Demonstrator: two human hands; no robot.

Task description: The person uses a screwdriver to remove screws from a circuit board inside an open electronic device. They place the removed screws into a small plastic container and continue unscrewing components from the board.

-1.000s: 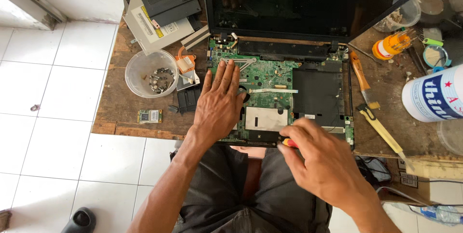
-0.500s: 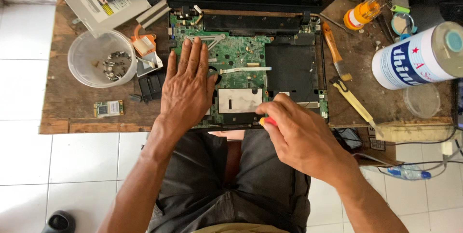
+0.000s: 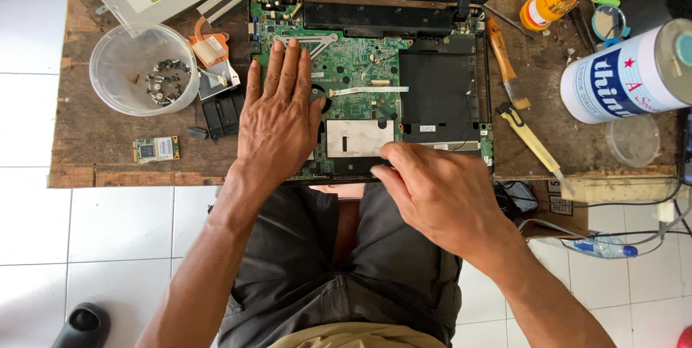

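- Green circuit board lies bare in the opened laptop, at the worktop's near edge.
- Left hand presses flat, fingers together.
- Right hand, at five o'clock, curls its fingers at the laptop's front edge; grip unclear.

left hand: flat, palm down, fingers straight and together, pressing | right hand: curled, knuckles up, fingertips pinched near left wrist | both forearms angled inward
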